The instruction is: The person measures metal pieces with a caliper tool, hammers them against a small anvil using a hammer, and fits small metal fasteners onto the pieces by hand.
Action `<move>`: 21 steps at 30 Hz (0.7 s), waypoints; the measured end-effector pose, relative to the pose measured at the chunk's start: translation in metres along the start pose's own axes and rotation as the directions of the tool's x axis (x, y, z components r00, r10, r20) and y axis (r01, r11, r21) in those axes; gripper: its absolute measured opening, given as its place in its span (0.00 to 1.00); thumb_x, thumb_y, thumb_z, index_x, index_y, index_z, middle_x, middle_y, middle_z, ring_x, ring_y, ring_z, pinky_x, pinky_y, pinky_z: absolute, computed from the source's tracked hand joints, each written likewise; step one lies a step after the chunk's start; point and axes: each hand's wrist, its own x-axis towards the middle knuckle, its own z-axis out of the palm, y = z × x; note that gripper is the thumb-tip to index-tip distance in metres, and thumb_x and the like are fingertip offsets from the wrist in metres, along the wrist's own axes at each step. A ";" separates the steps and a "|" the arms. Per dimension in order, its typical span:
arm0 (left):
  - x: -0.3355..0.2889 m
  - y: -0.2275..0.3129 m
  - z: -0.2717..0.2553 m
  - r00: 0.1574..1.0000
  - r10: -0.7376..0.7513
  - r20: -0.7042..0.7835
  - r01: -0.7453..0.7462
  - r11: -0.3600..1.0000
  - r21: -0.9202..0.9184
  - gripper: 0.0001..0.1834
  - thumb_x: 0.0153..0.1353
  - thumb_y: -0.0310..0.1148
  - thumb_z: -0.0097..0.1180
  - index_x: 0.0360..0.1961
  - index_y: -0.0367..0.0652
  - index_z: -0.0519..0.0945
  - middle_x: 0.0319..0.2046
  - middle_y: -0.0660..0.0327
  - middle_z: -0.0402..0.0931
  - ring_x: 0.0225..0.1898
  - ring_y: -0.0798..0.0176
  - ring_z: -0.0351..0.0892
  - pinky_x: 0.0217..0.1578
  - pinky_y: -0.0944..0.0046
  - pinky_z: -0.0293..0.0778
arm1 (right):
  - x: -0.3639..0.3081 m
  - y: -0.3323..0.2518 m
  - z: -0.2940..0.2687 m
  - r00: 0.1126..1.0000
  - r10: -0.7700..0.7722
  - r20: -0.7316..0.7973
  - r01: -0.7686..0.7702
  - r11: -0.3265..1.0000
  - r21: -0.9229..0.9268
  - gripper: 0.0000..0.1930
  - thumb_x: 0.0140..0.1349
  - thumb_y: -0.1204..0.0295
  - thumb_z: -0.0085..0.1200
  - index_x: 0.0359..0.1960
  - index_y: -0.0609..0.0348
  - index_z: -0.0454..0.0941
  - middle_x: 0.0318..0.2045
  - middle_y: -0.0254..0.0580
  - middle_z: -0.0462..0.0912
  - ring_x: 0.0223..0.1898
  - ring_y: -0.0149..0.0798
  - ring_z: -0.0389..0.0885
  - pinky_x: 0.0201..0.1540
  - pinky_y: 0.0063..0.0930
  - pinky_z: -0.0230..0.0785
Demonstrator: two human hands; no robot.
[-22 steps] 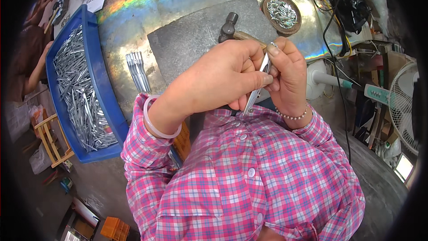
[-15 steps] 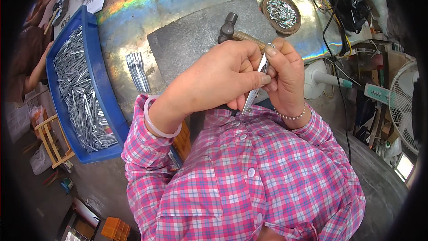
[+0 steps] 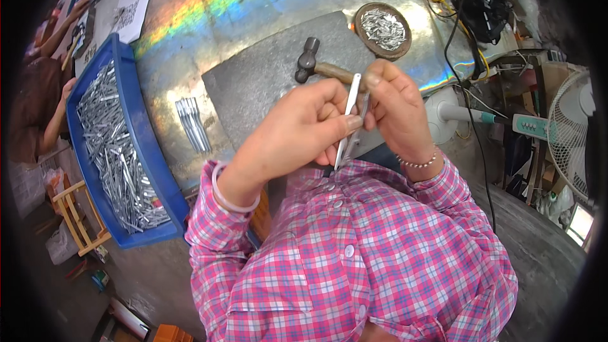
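Observation:
Both my hands are together above the near edge of the bench, in front of my checked shirt. My left hand (image 3: 288, 130) is closed, thumb and fingers pinching a slim, bright metal strip (image 3: 346, 128) with a small hole near its upper end. Close beside it, my right hand (image 3: 399, 104) pinches a second, greyer metal strip (image 3: 365, 106), blurred by motion. Whether the two strips touch is unclear. Just beyond my hands lies a ball-peen hammer (image 3: 308, 61), its wooden handle partly behind my fingers, on a dark flat slab (image 3: 253, 63).
Left of the slab, several metal strips (image 3: 192, 125) lie in a row. A blue bin (image 3: 140, 126) full of similar strips stands farther left. A round dish (image 3: 359, 31) holds small metal pieces. At right are a black cable (image 3: 453, 82) and a fan (image 3: 570, 133). Another person's arm (image 3: 54, 120) shows far left.
The strips, close together before, now show apart, the bright one more upright in my left hand. My right hand has shifted slightly down. The bench view has shifted a little.

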 end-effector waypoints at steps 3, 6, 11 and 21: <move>-0.016 0.002 0.010 0.980 0.052 -0.194 -0.066 0.996 -0.065 0.08 0.63 0.31 0.54 0.33 0.38 0.71 0.21 0.65 0.75 0.20 0.75 0.75 0.20 0.77 0.70 | 0.017 -0.037 -0.037 0.984 -0.180 -0.021 0.169 0.956 -0.240 0.08 0.66 0.67 0.48 0.31 0.58 0.72 0.22 0.34 0.77 0.15 0.20 0.68 0.18 0.11 0.58; -0.027 -0.020 0.017 0.934 0.158 -0.320 -0.223 0.958 -0.181 0.06 0.63 0.29 0.54 0.37 0.38 0.72 0.27 0.63 0.76 0.26 0.74 0.77 0.25 0.77 0.72 | 0.048 -0.067 -0.100 0.939 -0.329 -0.105 0.189 0.743 -0.642 0.10 0.66 0.67 0.49 0.29 0.58 0.71 0.20 0.33 0.75 0.13 0.19 0.63 0.16 0.13 0.54; -0.029 -0.050 0.021 0.818 0.257 -0.515 -0.469 0.816 -0.337 0.08 0.63 0.27 0.54 0.41 0.38 0.73 0.33 0.60 0.77 0.31 0.72 0.79 0.28 0.76 0.74 | 0.112 -0.045 -0.193 0.910 -0.402 -0.102 0.010 0.267 -0.964 0.12 0.57 0.66 0.55 0.33 0.65 0.73 0.22 0.44 0.78 0.24 0.37 0.76 0.28 0.29 0.68; -0.027 -0.076 0.036 0.897 0.116 -0.426 -0.439 0.330 -0.836 0.04 0.65 0.27 0.52 0.40 0.43 0.72 0.38 0.54 0.78 0.38 0.63 0.82 0.35 0.70 0.82 | -0.007 -0.013 -0.019 0.896 -0.034 0.443 0.216 0.905 -0.367 0.19 0.54 0.79 0.60 0.49 0.64 0.75 0.37 0.36 0.79 0.31 0.23 0.77 0.33 0.17 0.70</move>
